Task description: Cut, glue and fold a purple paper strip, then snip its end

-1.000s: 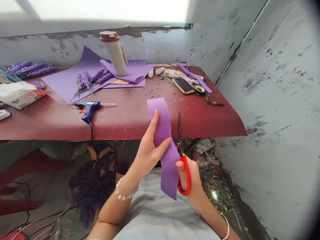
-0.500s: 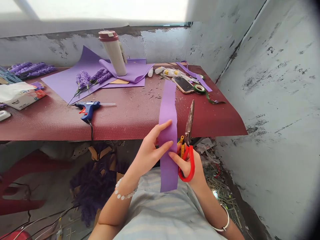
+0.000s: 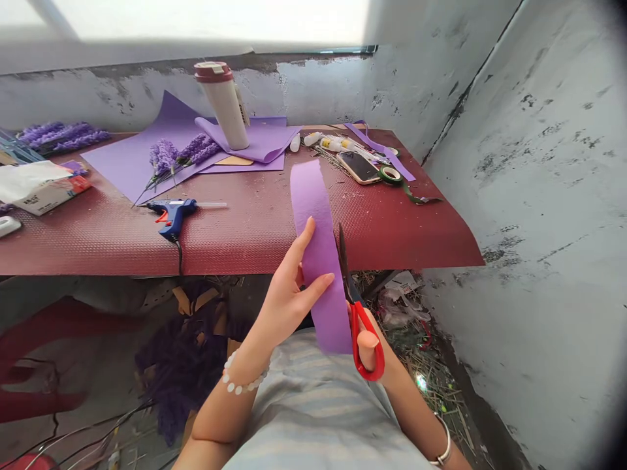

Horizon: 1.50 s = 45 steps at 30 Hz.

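A strip of purple paper (image 3: 317, 215) stands upright in front of me, its top curving back over the table's front edge. My left hand (image 3: 291, 284) grips it near the middle, thumb and index finger on the near face, the other fingers behind. In my right hand (image 3: 372, 346) are red-handled scissors (image 3: 368, 359), my thumb through one loop. Their dark blades (image 3: 343, 258) point up along the strip's right edge; whether they touch the paper I cannot tell. The strip hides part of my right fingers.
On the red table (image 3: 259, 228) lie a blue glue gun (image 3: 174, 214), purple flower stems (image 3: 179, 155), purple sheets (image 3: 122, 160) under a tumbler (image 3: 225, 111), a phone (image 3: 359, 167), small bottles (image 3: 330, 143) and green tape (image 3: 390, 174). A tissue box (image 3: 49, 189) stands at left.
The strip has swung left at its top and moved up slightly. My right thumb has come off the paper, and the scissors have turned and dropped lower, beside the strip's right edge.
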### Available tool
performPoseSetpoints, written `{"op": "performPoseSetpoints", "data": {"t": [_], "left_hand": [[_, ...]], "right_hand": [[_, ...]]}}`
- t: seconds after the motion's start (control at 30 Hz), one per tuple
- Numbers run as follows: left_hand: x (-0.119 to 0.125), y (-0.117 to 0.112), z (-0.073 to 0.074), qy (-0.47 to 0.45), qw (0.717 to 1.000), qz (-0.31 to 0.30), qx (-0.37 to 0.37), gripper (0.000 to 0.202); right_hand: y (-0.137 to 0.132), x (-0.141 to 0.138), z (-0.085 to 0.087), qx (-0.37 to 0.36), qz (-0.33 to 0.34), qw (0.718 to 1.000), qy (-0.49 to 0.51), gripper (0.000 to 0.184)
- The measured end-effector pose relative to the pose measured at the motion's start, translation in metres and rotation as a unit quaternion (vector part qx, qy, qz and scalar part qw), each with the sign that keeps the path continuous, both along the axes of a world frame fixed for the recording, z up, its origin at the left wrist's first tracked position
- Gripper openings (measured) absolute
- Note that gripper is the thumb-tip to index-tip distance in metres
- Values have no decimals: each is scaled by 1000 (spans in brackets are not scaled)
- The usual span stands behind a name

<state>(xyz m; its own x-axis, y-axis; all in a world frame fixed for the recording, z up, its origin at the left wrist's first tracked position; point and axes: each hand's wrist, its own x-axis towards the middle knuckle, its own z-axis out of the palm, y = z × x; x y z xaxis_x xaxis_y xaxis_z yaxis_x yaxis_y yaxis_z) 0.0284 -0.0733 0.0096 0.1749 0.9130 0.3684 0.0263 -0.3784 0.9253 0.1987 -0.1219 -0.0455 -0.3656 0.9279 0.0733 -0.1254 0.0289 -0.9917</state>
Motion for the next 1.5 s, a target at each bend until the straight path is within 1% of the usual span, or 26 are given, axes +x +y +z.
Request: {"op": "performPoseSetpoints", "data": {"t": [0.2,0.3,0.4,0.6,0.8,0.97,1.1,1.2,1.3,1.5], "left_hand": [[0,-3,1,-15,1000,-4,-16,79],[0,-4,2,-6,1000,0,-14,79],[0,-4,2,-2,1000,1,-15,79],[0,-4,2,4,1000,16,-22,79],[0,-6,2,8,999,23,-28,78],[0,-7,0,9,999,21,-31,78],[1,-7,-1,14,999,22,-24,78],[2,-7,-1,23,999,32,-14,78],[3,-7,-1,30,999,36,-21,79],[3,-7,-1,32,999,40,-17,79]], "right_hand": [[1,-3,-3,-5,-19,999,-41,95],[-1,-1,-4,6,-38,997,-74,94],[-3,0,-3,5,-48,995,-85,93],[-3,0,1,-4,-40,996,-77,88],[-2,-1,3,1,-31,996,-87,88],[-3,-4,7,16,-58,990,-124,87],[-3,-6,8,53,-81,984,-153,85],[-4,-7,7,67,-83,982,-155,81],[-5,-7,7,71,-86,981,-160,80],[-8,-6,6,47,-93,978,-178,79]]}}
